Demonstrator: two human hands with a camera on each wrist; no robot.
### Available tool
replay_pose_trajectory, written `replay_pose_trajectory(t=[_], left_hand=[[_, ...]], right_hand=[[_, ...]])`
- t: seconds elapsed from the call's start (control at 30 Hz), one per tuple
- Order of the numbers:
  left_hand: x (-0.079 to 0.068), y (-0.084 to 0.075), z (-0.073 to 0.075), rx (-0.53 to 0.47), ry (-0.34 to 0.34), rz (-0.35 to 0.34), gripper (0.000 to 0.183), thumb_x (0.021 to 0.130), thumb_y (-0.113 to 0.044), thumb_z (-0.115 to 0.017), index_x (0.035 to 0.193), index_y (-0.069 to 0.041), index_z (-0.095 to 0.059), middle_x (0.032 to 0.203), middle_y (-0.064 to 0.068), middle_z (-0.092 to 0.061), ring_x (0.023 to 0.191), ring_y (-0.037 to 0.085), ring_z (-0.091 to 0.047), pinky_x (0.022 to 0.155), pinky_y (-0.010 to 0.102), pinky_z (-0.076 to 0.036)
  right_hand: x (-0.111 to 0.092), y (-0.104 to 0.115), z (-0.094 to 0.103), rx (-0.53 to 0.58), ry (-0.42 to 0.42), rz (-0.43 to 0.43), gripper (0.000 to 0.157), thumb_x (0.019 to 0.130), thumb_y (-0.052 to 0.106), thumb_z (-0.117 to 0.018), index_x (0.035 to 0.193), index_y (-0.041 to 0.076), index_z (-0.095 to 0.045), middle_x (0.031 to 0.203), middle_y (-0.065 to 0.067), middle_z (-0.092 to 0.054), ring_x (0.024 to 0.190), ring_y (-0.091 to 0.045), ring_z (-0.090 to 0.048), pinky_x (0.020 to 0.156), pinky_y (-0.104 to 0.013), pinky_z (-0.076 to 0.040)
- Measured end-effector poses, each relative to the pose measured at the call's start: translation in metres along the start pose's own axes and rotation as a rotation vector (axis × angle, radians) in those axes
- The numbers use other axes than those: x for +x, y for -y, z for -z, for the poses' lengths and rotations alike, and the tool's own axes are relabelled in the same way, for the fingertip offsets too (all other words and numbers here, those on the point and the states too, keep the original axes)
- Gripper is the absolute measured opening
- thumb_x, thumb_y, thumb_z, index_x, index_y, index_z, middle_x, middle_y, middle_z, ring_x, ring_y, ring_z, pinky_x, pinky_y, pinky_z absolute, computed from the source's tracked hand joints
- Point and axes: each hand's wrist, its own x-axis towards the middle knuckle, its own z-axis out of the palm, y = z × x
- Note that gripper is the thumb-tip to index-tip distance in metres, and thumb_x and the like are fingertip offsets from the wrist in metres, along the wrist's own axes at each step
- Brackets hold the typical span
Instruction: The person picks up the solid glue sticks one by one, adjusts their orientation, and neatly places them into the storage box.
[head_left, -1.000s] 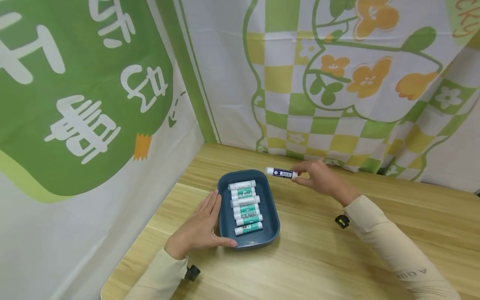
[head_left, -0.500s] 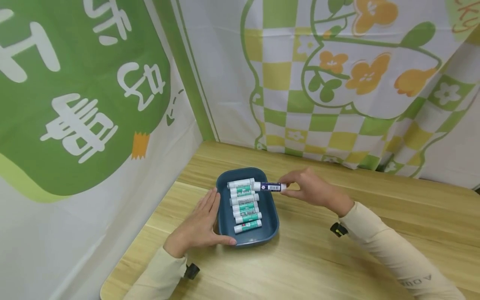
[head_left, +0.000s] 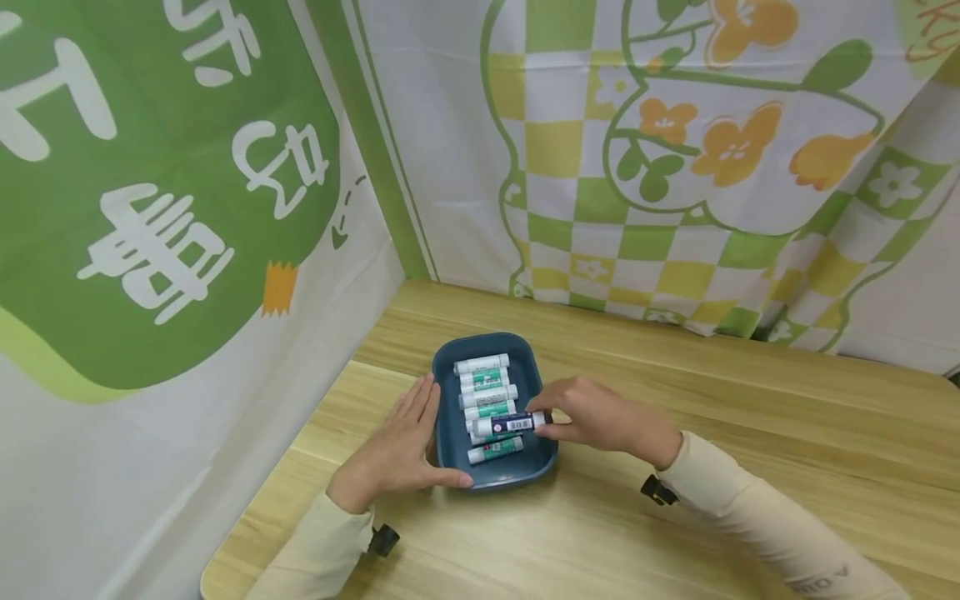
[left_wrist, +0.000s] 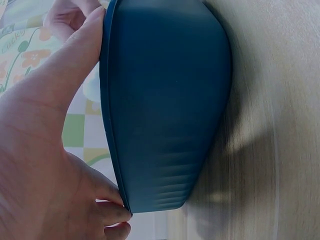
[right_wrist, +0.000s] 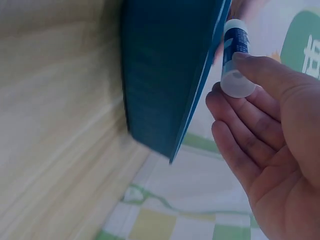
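Observation:
A dark blue glue stick (head_left: 517, 423) is pinched by its right end between the thumb and fingers of my right hand (head_left: 603, 417), above the lower half of a blue plastic tray (head_left: 536, 468). In the right wrist view the glue stick (right_wrist: 235, 44) sits level with the tray's rim, thumb on its barrel. Several white and green glue sticks lie in a column inside, such as the nearest one (head_left: 496, 451); the held stick partly covers others. My left hand (head_left: 397, 450) rests against the tray's left side with fingers straight. Its thumb touches the near rim; in the left wrist view the outer wall (left_wrist: 165, 100) shows.
The tray stands on a wooden table (head_left: 675, 517). Behind the table hangs a checkered, flowered cloth (head_left: 585, 225). On the left is a white and green cloth (head_left: 187, 333) with large white characters.
My right hand has carried the dark blue glue stick left and nearer, from beyond the tray's upper right corner to over the lower sticks. My left hand keeps its place on the tray.

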Motion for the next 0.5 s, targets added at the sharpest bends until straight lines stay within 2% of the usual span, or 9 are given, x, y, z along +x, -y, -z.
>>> replay_pose_trajectory(t=[0.23,0.5], left_hand=[[0.000,0.001,0.001,0.009,0.004,-0.006,0.144,0.075,-0.080,-0.077,0.166,0.007,-0.008,0.177,0.026,0.001,0.166,0.043,-0.002,0.134,0.060,-0.014],[0.000,0.001,0.000,-0.006,-0.002,-0.017,0.144,0.076,-0.079,-0.078,0.166,0.009,-0.008,0.176,0.028,0.001,0.165,0.045,-0.003,0.134,0.061,-0.016]], right_hand=[[0.006,0.011,-0.017,-0.038,0.048,0.042,0.024,0.096,0.015,-0.079,0.116,0.002,-0.079,0.112,-0.009,-0.081,0.103,-0.017,-0.077,0.089,-0.030,-0.064],[0.013,0.012,-0.030,-0.025,0.118,-0.016,0.025,0.097,0.018,-0.078,0.117,0.004,-0.079,0.114,-0.008,-0.081,0.104,-0.014,-0.076,0.091,-0.028,-0.064]])
